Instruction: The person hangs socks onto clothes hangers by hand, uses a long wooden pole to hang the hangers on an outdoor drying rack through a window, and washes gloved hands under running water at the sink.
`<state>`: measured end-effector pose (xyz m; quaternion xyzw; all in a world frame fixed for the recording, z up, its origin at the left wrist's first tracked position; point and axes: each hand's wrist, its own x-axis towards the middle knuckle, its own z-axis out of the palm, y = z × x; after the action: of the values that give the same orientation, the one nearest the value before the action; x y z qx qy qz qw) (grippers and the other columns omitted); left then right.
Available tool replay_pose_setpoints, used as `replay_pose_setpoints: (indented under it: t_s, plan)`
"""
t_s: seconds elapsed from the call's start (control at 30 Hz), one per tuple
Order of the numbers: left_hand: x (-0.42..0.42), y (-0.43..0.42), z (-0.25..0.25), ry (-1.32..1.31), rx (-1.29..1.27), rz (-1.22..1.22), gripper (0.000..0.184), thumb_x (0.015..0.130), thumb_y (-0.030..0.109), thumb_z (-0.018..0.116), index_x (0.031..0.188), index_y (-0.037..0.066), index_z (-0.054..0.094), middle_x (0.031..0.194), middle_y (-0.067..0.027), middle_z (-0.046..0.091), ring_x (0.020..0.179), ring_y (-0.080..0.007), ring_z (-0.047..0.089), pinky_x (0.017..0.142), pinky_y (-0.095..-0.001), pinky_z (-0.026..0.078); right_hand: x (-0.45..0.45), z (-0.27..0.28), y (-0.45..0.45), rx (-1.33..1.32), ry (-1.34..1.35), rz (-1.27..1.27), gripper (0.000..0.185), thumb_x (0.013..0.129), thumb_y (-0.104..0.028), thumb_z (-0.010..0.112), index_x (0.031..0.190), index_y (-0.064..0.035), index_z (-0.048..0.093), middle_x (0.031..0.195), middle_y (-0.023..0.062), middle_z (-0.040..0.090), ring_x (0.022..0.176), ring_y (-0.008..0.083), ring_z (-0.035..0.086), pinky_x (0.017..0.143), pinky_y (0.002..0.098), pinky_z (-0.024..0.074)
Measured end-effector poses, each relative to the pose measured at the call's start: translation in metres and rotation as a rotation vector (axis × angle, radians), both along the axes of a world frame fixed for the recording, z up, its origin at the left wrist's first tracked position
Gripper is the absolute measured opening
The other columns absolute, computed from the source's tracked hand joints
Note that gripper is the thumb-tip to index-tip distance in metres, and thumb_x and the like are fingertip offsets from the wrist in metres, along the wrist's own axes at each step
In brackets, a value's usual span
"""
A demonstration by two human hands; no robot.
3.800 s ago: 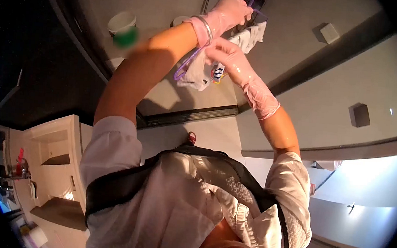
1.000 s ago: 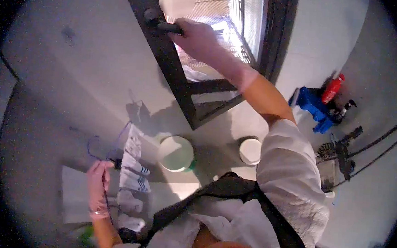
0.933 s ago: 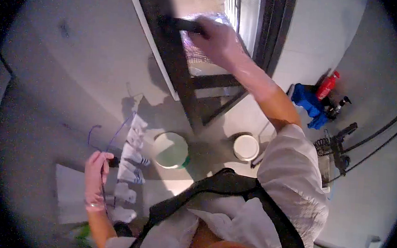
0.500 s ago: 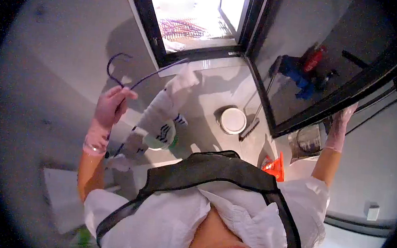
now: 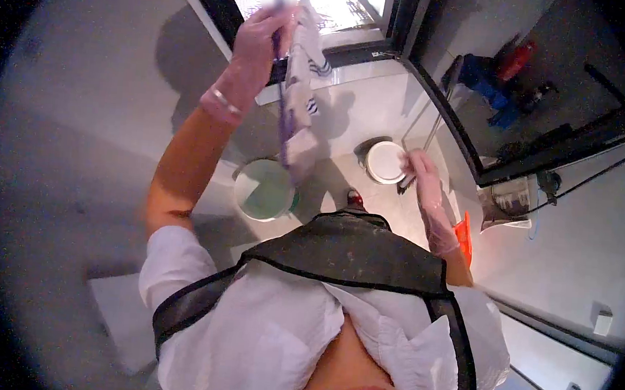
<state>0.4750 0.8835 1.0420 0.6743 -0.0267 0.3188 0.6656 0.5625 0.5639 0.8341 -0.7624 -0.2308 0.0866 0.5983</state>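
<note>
My left hand point(image 5: 256, 46), in a clear pinkish glove, is raised in front of the window opening. It is closed around a dark purple clothes hanger point(image 5: 283, 120). From the hanger hangs a white cloth point(image 5: 305, 75) with dark stripes, seen almost edge-on. Lower on the right, my right hand point(image 5: 426, 180), gloved the same way, holds nothing, with its fingers loosely apart. In view its fingertips lie by the edge of a round white lid or bucket top point(image 5: 386, 162); whether they touch cannot be made out.
A round bucket point(image 5: 237, 191) with a greenish inside stands on the floor below the cloth. The dark-framed open window sash point(image 5: 488, 167) reaches in from the right. Nearby are a brush point(image 5: 404, 183), a transparent container point(image 5: 506, 203) and an orange object point(image 5: 464, 231).
My left hand has moved up and right with the hanger and cloth, turning them steeper. My right hand has left the window sash and come down and left toward the white lid.
</note>
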Motion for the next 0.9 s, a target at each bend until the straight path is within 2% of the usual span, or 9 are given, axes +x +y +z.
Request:
replay_pose_setpoints:
  t_s: [0.13,0.2,0.27,0.33,0.37,0.47,0.6,0.8,0.9]
  plan:
    - [0.048,0.003,0.004,-0.159,-0.103,-0.006,0.020,0.083,0.019,0.058,0.096,0.003,0.058,0.078,-0.0029,0.059,0.059,-0.0097,0.052,0.051,-0.0202,0.040,-0.041,0.130,0.076,0.297,-0.172,0.269,0.034,0.089,-0.026,0.048,0.116,-0.0060,0.052,0.096,0.0043,0.058,0.084,0.0129,0.052,0.077,0.0268,0.0428]
    - [0.058,0.005,0.012,-0.031,0.191,0.048,0.019,0.088,0.008,0.048,0.101,0.005,0.061,0.110,-0.0061,0.053,0.092,-0.0127,0.055,0.075,-0.0215,0.048,-0.031,0.149,0.099,0.293,-0.236,0.347,0.034,0.087,-0.022,0.051,0.118,-0.0075,0.050,0.101,0.0063,0.057,0.088,0.0137,0.054,0.077,0.0269,0.0449]
    - [0.065,0.009,0.015,-0.065,0.250,0.072,0.019,0.088,0.006,0.046,0.100,0.006,0.062,0.116,-0.0074,0.050,0.091,-0.0141,0.055,0.073,-0.0237,0.049,-0.025,0.158,0.118,0.121,-0.360,0.266,0.040,0.083,-0.021,0.057,0.120,-0.0090,0.049,0.097,0.0064,0.057,0.082,0.0136,0.054,0.073,0.0270,0.0457]
    - [0.064,0.014,0.019,-0.202,0.785,0.249,0.021,0.090,0.011,0.046,0.104,0.005,0.059,0.112,-0.0104,0.053,0.089,-0.0162,0.056,0.073,-0.0258,0.049,-0.022,0.165,0.125,0.039,-0.376,0.227,0.040,0.079,-0.020,0.061,0.117,-0.0092,0.051,0.088,0.0067,0.057,0.075,0.0145,0.055,0.068,0.0271,0.0456]
    - [0.064,-0.004,0.035,-0.121,0.069,0.017,0.022,0.086,0.015,0.052,0.100,0.001,0.060,0.079,-0.0061,0.064,0.056,-0.0109,0.055,0.049,-0.0229,0.043,-0.022,0.167,0.128,0.057,-0.435,0.239,0.036,0.082,-0.015,0.058,0.116,-0.0074,0.053,0.080,0.0015,0.052,0.067,0.0094,0.049,0.061,0.0232,0.0413]
    - [0.066,0.008,0.041,-0.118,0.083,-0.107,0.034,0.089,0.016,0.050,0.119,0.001,0.047,0.093,-0.0068,0.063,0.062,-0.0105,0.056,0.053,-0.0205,0.045,-0.027,0.174,0.131,0.104,-0.334,0.298,0.026,0.085,-0.011,0.052,0.111,-0.0060,0.057,0.068,-0.0056,0.042,0.059,0.0036,0.039,0.052,0.0188,0.0335]
    - [0.060,0.014,0.045,-0.115,-0.030,-0.294,0.038,0.090,0.018,0.049,0.123,0.001,0.044,0.090,-0.0102,0.064,0.067,-0.0151,0.061,0.055,-0.0229,0.047,-0.021,0.171,0.135,0.143,-0.299,0.296,0.021,0.087,-0.021,0.050,0.101,-0.0072,0.057,0.075,0.0032,0.056,0.068,0.0121,0.052,0.064,0.0278,0.0439]
    - [0.072,0.057,0.029,-0.045,-0.125,-0.141,0.027,0.090,0.019,0.046,0.110,0.002,0.054,0.105,-0.0133,0.057,0.087,-0.0188,0.057,0.074,-0.0293,0.049,-0.009,0.179,0.141,0.293,-0.305,0.307,0.017,0.085,-0.017,0.049,0.095,-0.0051,0.057,0.068,0.0012,0.049,0.053,0.0072,0.045,0.049,0.0226,0.0384]
    - [0.076,0.087,-0.004,-0.075,-0.401,0.142,0.032,0.089,0.023,0.047,0.110,-0.001,0.049,0.095,-0.0153,0.059,0.079,-0.0228,0.059,0.067,-0.0296,0.050,-0.006,0.174,0.140,0.267,-0.330,0.284,0.017,0.085,-0.016,0.048,0.094,-0.0047,0.057,0.067,0.0004,0.047,0.054,0.0068,0.044,0.050,0.0225,0.0377]
